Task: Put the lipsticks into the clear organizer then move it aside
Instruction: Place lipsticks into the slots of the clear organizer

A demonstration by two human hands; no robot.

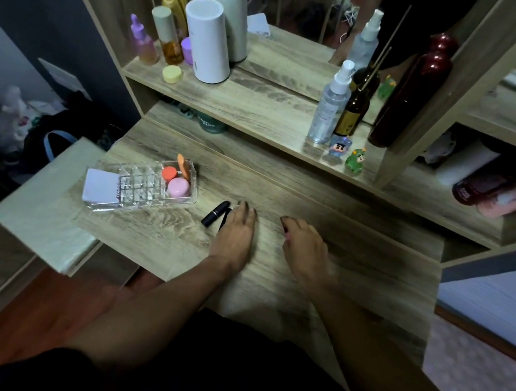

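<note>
A clear organizer (141, 187) stands on the left of the wooden desk (327, 238). Its middle grid of slots holds nothing I can see; one end has a pink jar (179, 187), an orange jar (169, 173) and an orange item, the other end a white card. A black lipstick (215, 213) lies on the desk just right of the organizer. A second dark one (225, 217) lies beside it, partly under my left hand (238, 229), which rests flat with fingers touching it. My right hand (305, 240) rests on the desk, fingers curled, holding nothing.
A raised shelf behind holds white cylinders (207, 39), small bottles (169, 37), a spray bottle (332, 103), a brown reed diffuser (355, 109), a dark red bottle (410, 91) and small figures (354, 160). A mirror stands behind. A pale stool top (47, 199) sits left of the desk.
</note>
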